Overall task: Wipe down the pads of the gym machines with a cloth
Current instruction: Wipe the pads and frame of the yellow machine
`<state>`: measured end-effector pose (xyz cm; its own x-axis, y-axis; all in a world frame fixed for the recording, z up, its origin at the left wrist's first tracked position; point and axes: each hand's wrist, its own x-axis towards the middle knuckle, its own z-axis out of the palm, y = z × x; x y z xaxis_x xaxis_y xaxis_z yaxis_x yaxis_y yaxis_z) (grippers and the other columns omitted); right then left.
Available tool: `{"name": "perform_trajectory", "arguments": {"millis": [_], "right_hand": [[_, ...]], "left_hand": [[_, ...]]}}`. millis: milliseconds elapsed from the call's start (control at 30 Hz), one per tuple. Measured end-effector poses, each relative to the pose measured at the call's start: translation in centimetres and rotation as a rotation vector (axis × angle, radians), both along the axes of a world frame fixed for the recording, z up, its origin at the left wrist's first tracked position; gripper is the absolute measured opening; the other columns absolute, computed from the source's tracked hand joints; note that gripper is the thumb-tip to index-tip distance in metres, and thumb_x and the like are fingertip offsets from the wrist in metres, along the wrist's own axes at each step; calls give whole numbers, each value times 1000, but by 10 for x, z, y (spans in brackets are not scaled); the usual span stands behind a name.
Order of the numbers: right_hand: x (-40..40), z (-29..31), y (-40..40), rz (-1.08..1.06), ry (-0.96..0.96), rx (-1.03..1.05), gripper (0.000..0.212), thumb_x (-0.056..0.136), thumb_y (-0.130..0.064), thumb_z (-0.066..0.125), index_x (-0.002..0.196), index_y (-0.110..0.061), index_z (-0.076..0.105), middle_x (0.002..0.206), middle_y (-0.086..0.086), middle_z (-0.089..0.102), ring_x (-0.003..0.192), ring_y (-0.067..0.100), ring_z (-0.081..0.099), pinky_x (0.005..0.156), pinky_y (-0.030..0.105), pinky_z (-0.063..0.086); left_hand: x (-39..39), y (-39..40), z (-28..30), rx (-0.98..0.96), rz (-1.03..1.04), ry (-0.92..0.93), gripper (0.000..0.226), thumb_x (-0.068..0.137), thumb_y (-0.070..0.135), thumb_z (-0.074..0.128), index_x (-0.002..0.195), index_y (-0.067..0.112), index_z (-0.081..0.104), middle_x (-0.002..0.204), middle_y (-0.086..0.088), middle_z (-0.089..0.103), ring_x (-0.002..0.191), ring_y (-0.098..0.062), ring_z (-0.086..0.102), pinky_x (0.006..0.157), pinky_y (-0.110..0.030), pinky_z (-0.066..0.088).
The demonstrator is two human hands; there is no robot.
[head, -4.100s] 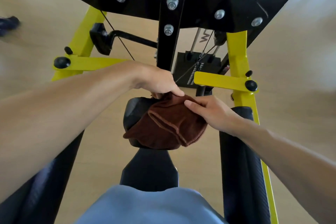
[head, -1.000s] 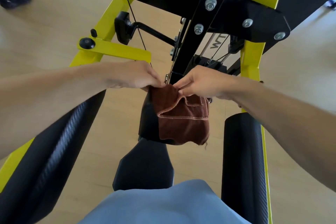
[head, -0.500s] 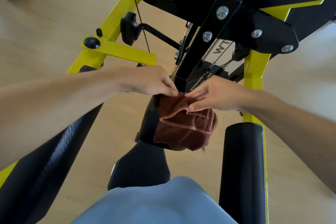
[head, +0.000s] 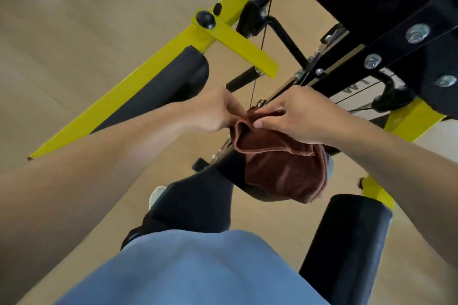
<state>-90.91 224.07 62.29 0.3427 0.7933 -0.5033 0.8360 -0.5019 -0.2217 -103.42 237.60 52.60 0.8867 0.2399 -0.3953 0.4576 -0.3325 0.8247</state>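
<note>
A brown cloth [head: 282, 163] lies draped over the small black seat pad [head: 238, 176] at the middle of the yellow and black machine. My left hand [head: 213, 111] pinches the cloth's upper left corner. My right hand [head: 292, 116] pinches its top edge just beside, fingertips almost touching the left hand. Most of the cloth hangs down over the pad's right side. A long black arm pad [head: 158, 96] runs along the yellow frame at the left, and a round black pad [head: 347, 242] stands at the lower right.
The yellow frame [head: 138, 86] slants across the left; its black bolted plate [head: 386, 7] hangs overhead at the top right. Cables and a black handle [head: 243, 79] sit behind my hands. My blue shirt [head: 193, 267] fills the bottom. The floor is pale wood.
The view has tilted and swung to the right. Both hands stay pinched on the cloth's top edge, now bunched closer together, and the cloth hangs further over the pad's right side.
</note>
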Motion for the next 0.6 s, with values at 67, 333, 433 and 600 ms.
{"name": "perform_trajectory", "arguments": {"millis": [67, 333, 433, 600], "right_hand": [[-14, -4, 23, 232, -179, -184, 32, 96, -57, 59, 104, -34, 80, 82, -6, 74, 75, 18, 64, 64, 35, 52], [-75, -65, 29, 891, -551, -460, 31, 104, -45, 50, 102, -18, 67, 80, -2, 51, 80, 26, 49, 69, 37, 39], [-88, -86, 20, 981, -647, -454, 28, 107, -35, 47, 106, -18, 69, 93, 2, 58, 85, 27, 50, 72, 38, 36], [-86, -86, 11, 1085, -755, -362, 31, 105, -39, 49, 116, -18, 69, 113, 4, 68, 104, 29, 64, 75, 40, 42]], "left_hand": [[-14, -9, -15, 6, 45, 58, 12, 87, 33, 71, 86, 30, 82, 90, -6, 77, 76, -10, 60, 76, -42, 58], [-54, -30, -72, -130, 161, 190, 16, 90, 20, 72, 100, 29, 79, 102, 10, 76, 94, -7, 65, 74, -17, 45], [-61, -29, -81, -69, 104, 273, 30, 91, 16, 69, 120, 21, 73, 119, 6, 72, 108, -14, 63, 89, -24, 44], [-68, -24, -76, 12, 109, 298, 38, 92, 15, 68, 130, 19, 65, 123, 3, 70, 114, -18, 60, 98, -31, 47]]}}
